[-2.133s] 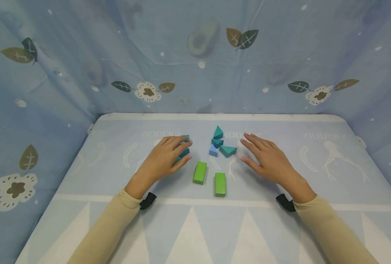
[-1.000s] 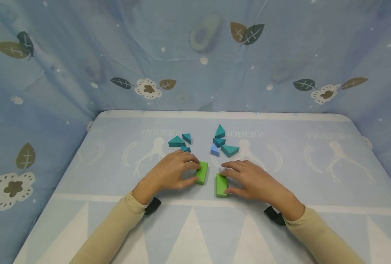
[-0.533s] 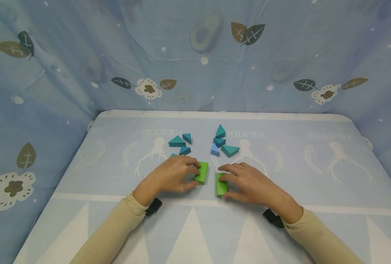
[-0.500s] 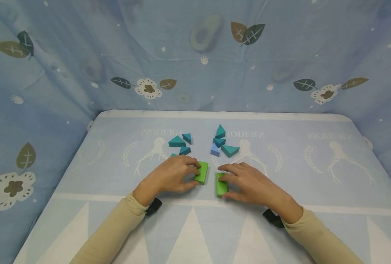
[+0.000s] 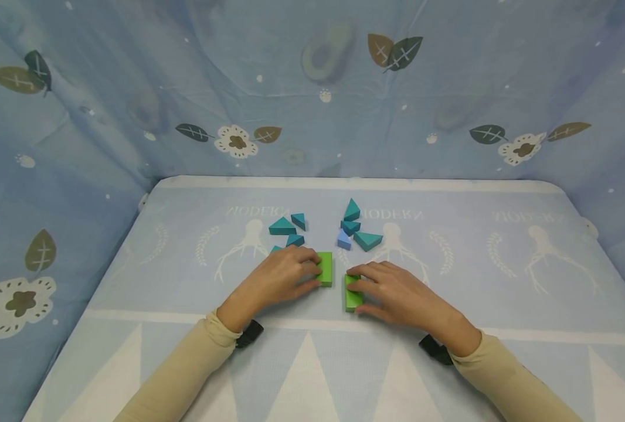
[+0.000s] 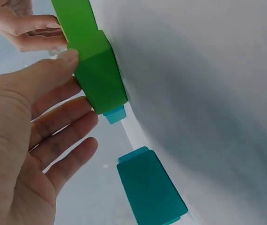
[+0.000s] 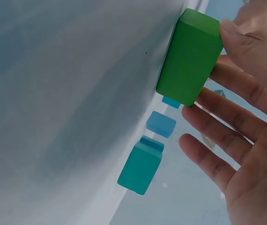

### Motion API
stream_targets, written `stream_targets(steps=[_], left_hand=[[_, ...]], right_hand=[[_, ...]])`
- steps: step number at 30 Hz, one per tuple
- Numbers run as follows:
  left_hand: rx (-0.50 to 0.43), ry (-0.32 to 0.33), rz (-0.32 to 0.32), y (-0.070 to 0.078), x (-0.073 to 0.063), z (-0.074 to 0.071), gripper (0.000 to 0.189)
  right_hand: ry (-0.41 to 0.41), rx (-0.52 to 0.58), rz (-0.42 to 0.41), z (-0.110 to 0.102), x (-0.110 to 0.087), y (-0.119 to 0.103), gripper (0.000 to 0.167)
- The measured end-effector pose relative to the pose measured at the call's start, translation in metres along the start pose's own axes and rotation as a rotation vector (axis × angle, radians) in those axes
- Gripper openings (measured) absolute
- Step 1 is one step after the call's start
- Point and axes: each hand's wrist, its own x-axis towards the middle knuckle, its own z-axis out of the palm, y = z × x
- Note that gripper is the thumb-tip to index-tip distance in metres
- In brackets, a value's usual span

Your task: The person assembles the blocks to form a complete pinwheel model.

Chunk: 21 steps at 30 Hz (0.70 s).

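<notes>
Two green rectangular blocks lie near the middle of the table. My left hand (image 5: 278, 278) holds the left green block (image 5: 325, 269) by its left side. In the left wrist view, my thumb sits at one end of that block (image 6: 101, 77), with fingertips toward the other. My right hand (image 5: 399, 294) holds the right green block (image 5: 352, 294), placed slightly nearer to me; the right wrist view has thumb and fingers along this block (image 7: 189, 54). A narrow gap separates the two blocks in the head view. My fingers partly cover both.
Beyond my left hand lie several teal triangular blocks (image 5: 282, 226). Farther right is another cluster, with teal triangular blocks (image 5: 367, 241) and a small blue triangular block (image 5: 343, 239). A patterned cloth covers the table (image 5: 502, 264), and a blue curtain (image 5: 312, 117) hangs behind it.
Both hands have come inward from above the teal pieces to the green blocks. The left green block has since turned straighter and shifted slightly away from me; the right one has shifted slightly away too.
</notes>
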Motion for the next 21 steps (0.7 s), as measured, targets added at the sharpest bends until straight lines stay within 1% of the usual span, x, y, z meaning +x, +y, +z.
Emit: stream_targets(steps=[7,12,15,17,21], left_hand=[[0.015,0.004,-0.029,0.001,0.002,0.002,0.019],[0.013,-0.016,-0.044,0.002,0.002,0.001,0.022],[0.020,-0.036,-0.043,0.003,0.001,0.000,0.025],[0.027,-0.047,-0.041,0.003,0.001,0.000,0.028],[0.032,-0.079,-0.052,0.004,0.001,-0.002,0.034]], right_hand=[[-0.008,-0.024,-0.004,0.001,0.000,0.001,0.041],[-0.049,-0.039,0.003,-0.005,-0.001,-0.001,0.042],[-0.091,-0.019,0.027,-0.013,-0.003,-0.003,0.038],[-0.126,0.014,0.050,-0.018,-0.005,-0.004,0.035],[-0.213,0.080,0.083,-0.027,-0.008,-0.006,0.038]])
